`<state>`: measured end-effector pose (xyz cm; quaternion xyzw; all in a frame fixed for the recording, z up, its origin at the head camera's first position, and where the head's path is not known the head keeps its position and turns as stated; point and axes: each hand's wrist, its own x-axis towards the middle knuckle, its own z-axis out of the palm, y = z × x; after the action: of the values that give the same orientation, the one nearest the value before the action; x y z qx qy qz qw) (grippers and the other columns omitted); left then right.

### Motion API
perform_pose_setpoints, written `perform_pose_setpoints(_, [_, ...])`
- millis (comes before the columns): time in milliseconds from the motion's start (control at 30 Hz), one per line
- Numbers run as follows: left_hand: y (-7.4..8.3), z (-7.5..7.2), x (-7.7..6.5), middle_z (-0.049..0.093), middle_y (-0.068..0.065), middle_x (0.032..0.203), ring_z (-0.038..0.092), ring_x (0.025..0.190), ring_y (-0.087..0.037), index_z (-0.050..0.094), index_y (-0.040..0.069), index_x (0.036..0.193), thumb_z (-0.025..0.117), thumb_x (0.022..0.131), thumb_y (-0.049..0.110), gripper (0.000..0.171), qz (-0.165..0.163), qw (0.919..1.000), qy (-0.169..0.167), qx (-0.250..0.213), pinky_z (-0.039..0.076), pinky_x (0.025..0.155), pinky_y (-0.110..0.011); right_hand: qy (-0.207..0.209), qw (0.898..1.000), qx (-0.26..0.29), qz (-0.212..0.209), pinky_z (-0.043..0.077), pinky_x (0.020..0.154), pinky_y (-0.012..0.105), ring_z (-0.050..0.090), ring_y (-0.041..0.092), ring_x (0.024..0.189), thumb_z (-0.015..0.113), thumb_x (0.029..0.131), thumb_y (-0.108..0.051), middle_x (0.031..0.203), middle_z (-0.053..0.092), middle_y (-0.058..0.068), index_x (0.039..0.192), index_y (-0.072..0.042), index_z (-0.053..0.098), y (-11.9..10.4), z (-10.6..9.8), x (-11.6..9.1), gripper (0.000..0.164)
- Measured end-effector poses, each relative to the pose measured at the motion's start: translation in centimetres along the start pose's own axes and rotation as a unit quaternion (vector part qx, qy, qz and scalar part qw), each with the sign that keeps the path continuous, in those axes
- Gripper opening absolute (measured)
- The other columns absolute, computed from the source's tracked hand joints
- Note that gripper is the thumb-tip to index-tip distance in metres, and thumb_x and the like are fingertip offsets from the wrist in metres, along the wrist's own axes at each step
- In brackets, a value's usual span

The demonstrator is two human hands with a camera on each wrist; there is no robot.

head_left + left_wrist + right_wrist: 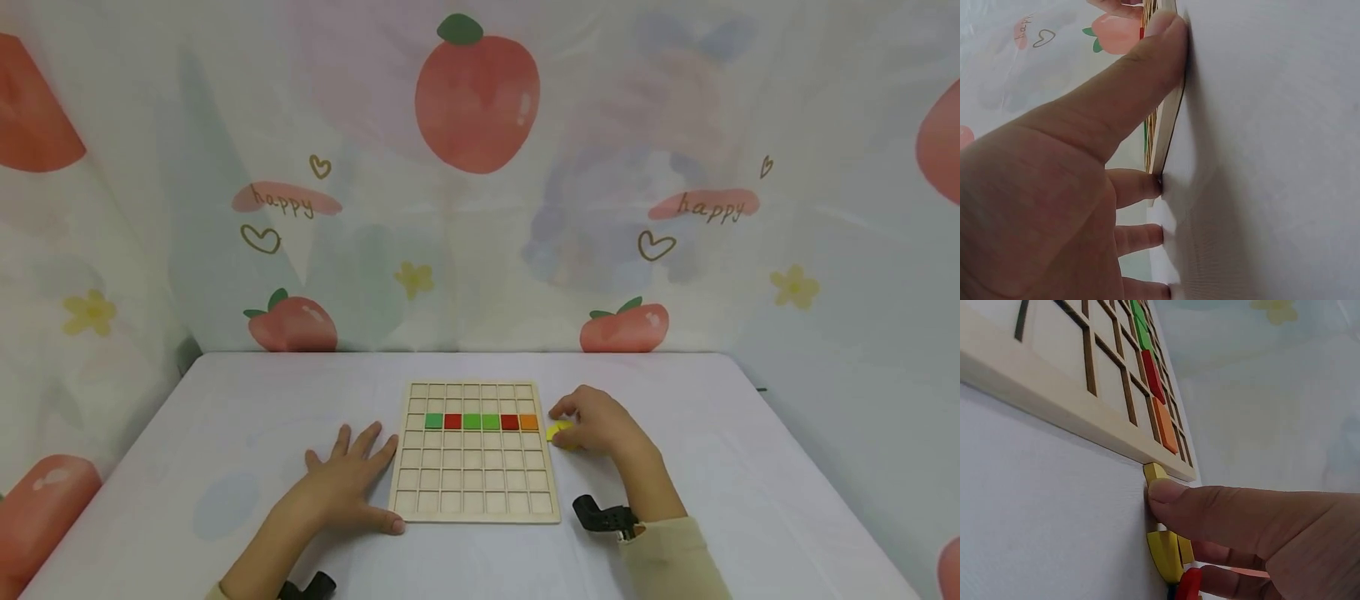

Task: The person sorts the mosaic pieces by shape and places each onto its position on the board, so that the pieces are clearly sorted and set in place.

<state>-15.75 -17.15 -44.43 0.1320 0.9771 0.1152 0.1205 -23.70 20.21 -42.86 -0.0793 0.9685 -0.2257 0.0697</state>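
A pale wooden grid board (474, 518) lies flat on the table. One row holds several square tiles: a teal tile (434, 422), two red, two green and an orange tile (528, 422) at the right end. Spread wide at the board's left side is my left hand (337, 487), its thumb at the near left corner and its index fingertip at the edge. My right hand (600, 421) pinches a yellow tile (1154, 470) beside the board's right edge. Below its thumb in the right wrist view show another yellow piece (1165, 556) and a red piece (1189, 586), partly hidden by the fingers.
A white cloth (225, 442) covers the table. Behind it hangs a fabric backdrop (480, 267) printed with fruit, hearts and flowers. Black wrist mounts (600, 514) sit at both wrists, and a beige sleeve (671, 558) covers the right forearm.
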Motion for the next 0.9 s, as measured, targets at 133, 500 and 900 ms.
perform_pose_setpoints(133, [0.12,-0.08,0.03,0.024,-0.016,0.163,0.012,0.145,-0.059,0.038,0.019,0.155,0.078,0.057,0.077,0.12,-0.005,1.0,-0.003,0.001,0.013,0.093,-0.09,0.004,1.0,-0.013,-0.007,0.05,0.081,0.041,0.054,0.022,0.093,0.086,0.077,-0.018,0.102,0.066,0.004,0.098,-0.016,0.079,-0.24,0.15,0.07,0.023])
perform_pose_setpoints(500, [0.26,-0.03,0.02,0.024,-0.012,0.164,0.014,0.147,-0.054,0.035,0.028,0.156,0.078,0.057,0.077,0.119,0.014,0.9999,-0.001,0.005,0.014,0.094,-0.089,0.009,1.0,0.014,-0.009,0.047,0.068,0.033,0.054,0.018,0.079,0.083,0.079,-0.013,0.086,0.063,-0.001,0.087,-0.017,0.069,0.07,0.14,0.1,0.017])
perform_pose_setpoints(900, [0.15,0.23,0.32,0.024,-0.011,0.164,0.013,0.147,-0.055,0.037,0.029,0.155,0.08,0.056,0.075,0.118,0.01,0.9999,-0.004,-0.007,0.013,0.092,-0.09,0.044,0.997,0.033,-0.05,0.047,0.072,0.031,0.056,0.015,0.076,0.072,0.088,-0.01,0.081,0.064,-0.004,0.091,-0.017,0.068,0.07,0.37,0.33,0.008])
